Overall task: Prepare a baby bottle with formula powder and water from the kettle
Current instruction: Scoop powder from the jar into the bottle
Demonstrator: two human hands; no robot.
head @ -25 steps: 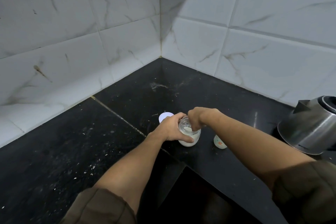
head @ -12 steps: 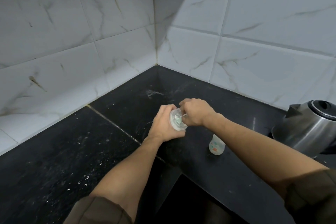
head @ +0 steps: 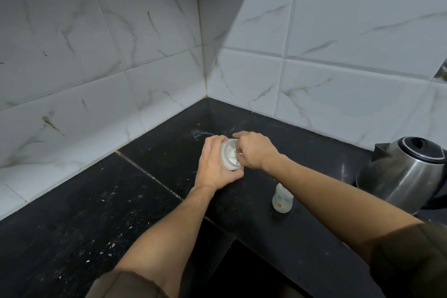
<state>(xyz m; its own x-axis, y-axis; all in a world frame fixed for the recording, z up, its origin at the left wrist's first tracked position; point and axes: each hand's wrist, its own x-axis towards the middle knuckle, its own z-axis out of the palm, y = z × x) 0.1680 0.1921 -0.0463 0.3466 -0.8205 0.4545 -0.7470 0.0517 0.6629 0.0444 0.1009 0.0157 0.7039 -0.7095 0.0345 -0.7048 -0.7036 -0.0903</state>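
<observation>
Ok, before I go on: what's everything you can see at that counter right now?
jar: one, clear with white powder inside, tilted, in the left hand
baby bottle: one, clear with orange and blue print, upright on the counter beside the right forearm
kettle: one, steel with black lid, far right of the counter
counter: one, black and speckled, set into the corner
wall tiles: many, white marbled, behind the counter
sleeves: two, olive-brown, bottom of view
left hand: one, grips the jar
right hand: one, fingers curled at the jar's mouth; whether they hold anything is hard to tell
</observation>
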